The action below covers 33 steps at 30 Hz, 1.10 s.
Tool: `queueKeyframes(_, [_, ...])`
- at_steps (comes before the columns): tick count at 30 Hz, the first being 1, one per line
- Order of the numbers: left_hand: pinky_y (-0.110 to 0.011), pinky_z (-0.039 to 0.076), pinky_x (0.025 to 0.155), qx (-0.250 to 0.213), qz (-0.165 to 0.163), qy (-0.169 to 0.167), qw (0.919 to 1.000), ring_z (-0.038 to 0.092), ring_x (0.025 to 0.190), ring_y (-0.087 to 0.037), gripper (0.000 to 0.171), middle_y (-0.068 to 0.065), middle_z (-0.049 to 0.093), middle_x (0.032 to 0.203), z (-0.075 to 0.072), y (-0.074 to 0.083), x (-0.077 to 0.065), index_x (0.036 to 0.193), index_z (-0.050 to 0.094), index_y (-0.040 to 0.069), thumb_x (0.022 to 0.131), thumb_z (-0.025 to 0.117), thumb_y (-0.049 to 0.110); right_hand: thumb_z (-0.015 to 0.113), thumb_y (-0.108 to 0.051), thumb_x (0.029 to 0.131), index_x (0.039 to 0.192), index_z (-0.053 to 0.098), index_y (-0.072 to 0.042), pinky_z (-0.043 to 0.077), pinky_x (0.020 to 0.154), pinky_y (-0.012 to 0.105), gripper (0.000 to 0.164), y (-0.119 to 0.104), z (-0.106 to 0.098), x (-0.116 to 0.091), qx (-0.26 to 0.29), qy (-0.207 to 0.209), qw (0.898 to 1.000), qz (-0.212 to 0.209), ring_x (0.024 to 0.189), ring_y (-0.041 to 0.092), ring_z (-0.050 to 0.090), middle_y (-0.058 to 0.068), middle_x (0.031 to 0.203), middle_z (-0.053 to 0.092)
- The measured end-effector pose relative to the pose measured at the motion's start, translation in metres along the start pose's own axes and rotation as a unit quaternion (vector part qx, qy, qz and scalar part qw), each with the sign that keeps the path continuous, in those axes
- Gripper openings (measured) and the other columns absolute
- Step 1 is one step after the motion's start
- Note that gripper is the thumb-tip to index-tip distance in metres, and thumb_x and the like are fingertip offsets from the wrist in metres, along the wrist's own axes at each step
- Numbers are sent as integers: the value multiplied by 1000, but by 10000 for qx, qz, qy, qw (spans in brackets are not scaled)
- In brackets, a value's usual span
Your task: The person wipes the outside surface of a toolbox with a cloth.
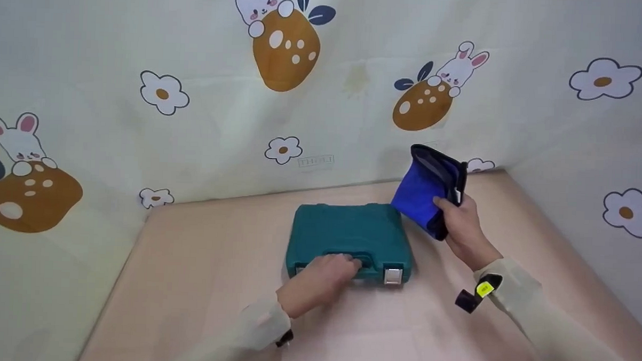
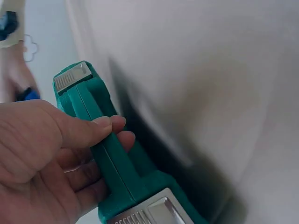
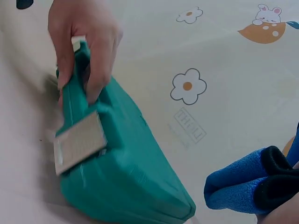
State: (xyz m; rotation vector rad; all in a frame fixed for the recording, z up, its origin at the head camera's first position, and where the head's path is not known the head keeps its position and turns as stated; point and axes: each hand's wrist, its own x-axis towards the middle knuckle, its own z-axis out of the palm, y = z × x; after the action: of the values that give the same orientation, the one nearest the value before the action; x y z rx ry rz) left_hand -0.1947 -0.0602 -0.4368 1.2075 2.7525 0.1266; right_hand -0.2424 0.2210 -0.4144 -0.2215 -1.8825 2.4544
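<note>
A green plastic carrying case (image 1: 351, 229) with silver latches (image 1: 393, 275) is at the middle of the table. My left hand (image 1: 323, 281) grips its handle (image 2: 113, 161), with the thumb on one side and the fingers curled round the other. Right of the case and above the table, my right hand (image 1: 466, 228) holds a folded blue cloth (image 1: 422, 192) with black edging. In the right wrist view the fuzzy folds of this cloth (image 3: 238, 184) show beside the case (image 3: 126, 172). I cannot tell whether the case fully rests on the table.
The table (image 1: 205, 283) has a pale pink-beige cover. Behind it and at both sides stands a light curtain-like wall (image 1: 213, 54) printed with rabbits and flowers. Dark straps with small devices (image 1: 480, 293) sit on the wrists.
</note>
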Motion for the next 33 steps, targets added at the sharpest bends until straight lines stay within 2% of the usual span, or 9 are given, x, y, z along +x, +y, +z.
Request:
queueKeyframes(4, [-21, 51, 73, -74, -31, -33, 10000, 55, 75, -13, 16, -1, 63, 88, -26, 4, -4, 116, 69, 7, 101, 65, 12, 45, -4, 104, 160, 9, 2, 37, 110, 35, 66, -2, -5, 0, 39, 56, 10000, -6, 134, 27, 41, 20, 155, 30])
queueKeyframes(11, [-30, 54, 88, 248, -203, -6, 9995, 58, 82, -15, 27, -7, 69, 105, -68, 9, -6, 124, 67, 5, 99, 69, 15, 46, -5, 104, 160, 11, 2, 37, 110, 36, 67, -5, -10, 2, -99, 76, 9999, -100, 134, 28, 41, 21, 154, 31])
queueKeyframes(18, [-38, 53, 93, 474, -303, 386, 9977, 64, 98, -19, 37, -10, 67, 120, -106, 3, -5, 134, 64, 4, 98, 70, 7, 46, -4, 103, 159, 15, 3, 40, 105, 33, 65, -7, -15, 4, -175, 118, 9994, -258, 131, 27, 43, 20, 152, 34])
queueKeyframes(21, [-39, 52, 95, 469, -265, 571, 9969, 64, 102, -22, 42, -11, 66, 121, -113, -6, 2, 136, 62, 5, 95, 72, 5, 46, -3, 103, 158, 16, 3, 41, 105, 33, 64, -8, -17, 5, -186, 160, 9994, -260, 130, 26, 44, 19, 150, 35])
queueKeyframes(24, [-40, 51, 96, 365, -342, 734, 9960, 63, 106, -23, 46, -12, 65, 124, -114, -17, 13, 139, 59, 6, 95, 73, 5, 47, -2, 102, 157, 19, 5, 41, 104, 34, 62, -7, -16, 6, -213, 181, 9992, -278, 128, 27, 46, 20, 149, 37])
queueKeyframes(29, [-41, 50, 98, 249, -803, 947, 9920, 62, 107, -24, 47, -10, 63, 127, -112, -34, 37, 143, 57, 9, 97, 70, 10, 48, -3, 102, 156, 20, 6, 41, 105, 35, 61, -4, -15, 7, -394, 135, 9987, -286, 128, 28, 46, 22, 148, 37])
queueKeyframes(33, [-42, 50, 98, 415, -1111, 945, 9884, 63, 104, -24, 44, -10, 65, 125, -109, -47, 60, 140, 58, 10, 98, 70, 12, 48, -3, 101, 154, 23, 7, 43, 102, 34, 59, -1, -16, 7, -474, 180, 9982, -330, 125, 27, 48, 22, 145, 40])
